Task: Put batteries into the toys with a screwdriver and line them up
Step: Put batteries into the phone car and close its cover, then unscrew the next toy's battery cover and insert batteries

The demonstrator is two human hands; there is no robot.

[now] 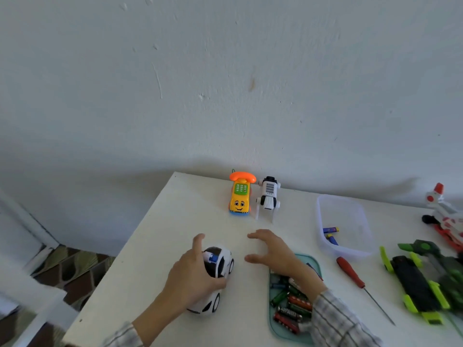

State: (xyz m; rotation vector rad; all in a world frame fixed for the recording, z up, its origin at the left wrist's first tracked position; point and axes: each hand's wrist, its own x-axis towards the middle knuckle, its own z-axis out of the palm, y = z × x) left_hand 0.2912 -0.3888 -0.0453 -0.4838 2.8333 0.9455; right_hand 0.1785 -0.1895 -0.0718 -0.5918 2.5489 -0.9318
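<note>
White plastic toy car sits near the white surface's front in the left hand's curled grip, right hand hovering apart-fingered, while beyond, yellow toy phone and white robot dog already stand aligned, others seemingly awaiting batteries.

The bench is matt, off-white and smooth. On it, the white toy car looks like glossy plastic, as do the yellow toy phone and the white robot dog near the bench's far edge. The clear tub is translucent plastic. The screwdriver has a shiny red plastic handle and a thin metal shaft. The sleeve is checked cloth. The wall behind the bench is matt, roughly painted plaster.
</note>
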